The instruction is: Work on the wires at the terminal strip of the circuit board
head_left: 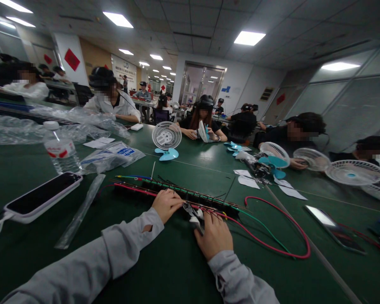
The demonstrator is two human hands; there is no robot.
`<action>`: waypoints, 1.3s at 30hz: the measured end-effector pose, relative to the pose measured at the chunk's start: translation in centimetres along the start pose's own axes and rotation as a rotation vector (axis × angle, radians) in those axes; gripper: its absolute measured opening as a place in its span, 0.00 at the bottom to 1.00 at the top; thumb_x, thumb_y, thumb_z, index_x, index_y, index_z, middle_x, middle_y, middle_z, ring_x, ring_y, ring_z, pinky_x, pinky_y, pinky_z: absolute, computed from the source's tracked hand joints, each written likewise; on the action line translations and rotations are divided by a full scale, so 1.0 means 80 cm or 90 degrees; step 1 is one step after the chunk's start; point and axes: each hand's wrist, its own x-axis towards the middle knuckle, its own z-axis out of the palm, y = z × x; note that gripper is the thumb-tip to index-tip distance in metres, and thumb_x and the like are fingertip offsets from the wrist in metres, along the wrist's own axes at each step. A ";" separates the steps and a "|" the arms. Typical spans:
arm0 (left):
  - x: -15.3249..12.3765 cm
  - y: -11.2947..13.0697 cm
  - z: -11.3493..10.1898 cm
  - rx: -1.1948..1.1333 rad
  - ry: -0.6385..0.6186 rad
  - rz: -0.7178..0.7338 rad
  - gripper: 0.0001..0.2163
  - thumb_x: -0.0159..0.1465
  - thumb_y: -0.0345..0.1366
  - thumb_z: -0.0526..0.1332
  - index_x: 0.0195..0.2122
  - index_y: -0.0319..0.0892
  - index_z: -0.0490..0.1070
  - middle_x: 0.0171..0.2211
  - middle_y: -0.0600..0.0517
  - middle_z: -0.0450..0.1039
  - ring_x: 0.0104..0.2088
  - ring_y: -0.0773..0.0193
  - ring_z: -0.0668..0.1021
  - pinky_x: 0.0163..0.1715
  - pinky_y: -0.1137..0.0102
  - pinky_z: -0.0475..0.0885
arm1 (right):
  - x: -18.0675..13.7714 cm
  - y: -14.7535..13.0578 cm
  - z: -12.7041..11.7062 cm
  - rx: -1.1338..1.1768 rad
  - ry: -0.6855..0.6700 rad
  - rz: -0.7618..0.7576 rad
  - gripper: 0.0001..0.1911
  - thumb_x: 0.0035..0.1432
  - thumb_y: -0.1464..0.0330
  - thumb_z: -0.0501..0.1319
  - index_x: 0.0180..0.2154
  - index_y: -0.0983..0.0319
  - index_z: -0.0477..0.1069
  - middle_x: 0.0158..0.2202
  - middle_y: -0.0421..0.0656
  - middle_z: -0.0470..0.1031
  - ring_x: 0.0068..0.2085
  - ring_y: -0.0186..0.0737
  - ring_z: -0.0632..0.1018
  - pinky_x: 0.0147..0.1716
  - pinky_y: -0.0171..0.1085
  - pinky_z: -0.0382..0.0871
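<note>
A long black terminal strip (180, 195) with red, green and blue wires lies on the green table (164, 270) in front of me. My left hand (166, 204) rests on its near edge with fingers curled down onto it. My right hand (214, 234) sits just to the right, fingers closed around a small grey-and-white tool (194, 218) whose tip meets the strip. A red wire (285, 236) and a green wire (259, 226) loop away from the strip to the right.
A phone (42, 196) in a white case and a water bottle (61, 151) lie at the left, plastic bags (110, 155) behind. A small white fan (166, 139) stands past the strip. Another phone (334, 228) lies at right. Several people work at the far side.
</note>
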 end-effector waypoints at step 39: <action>-0.001 -0.001 0.001 -0.010 0.006 0.012 0.09 0.62 0.40 0.53 0.39 0.52 0.73 0.34 0.55 0.73 0.37 0.65 0.68 0.34 0.67 0.56 | -0.002 -0.003 -0.002 -0.032 -0.027 0.022 0.22 0.49 0.62 0.56 0.47 0.59 0.62 0.39 0.45 0.69 0.39 0.40 0.70 0.35 0.35 0.57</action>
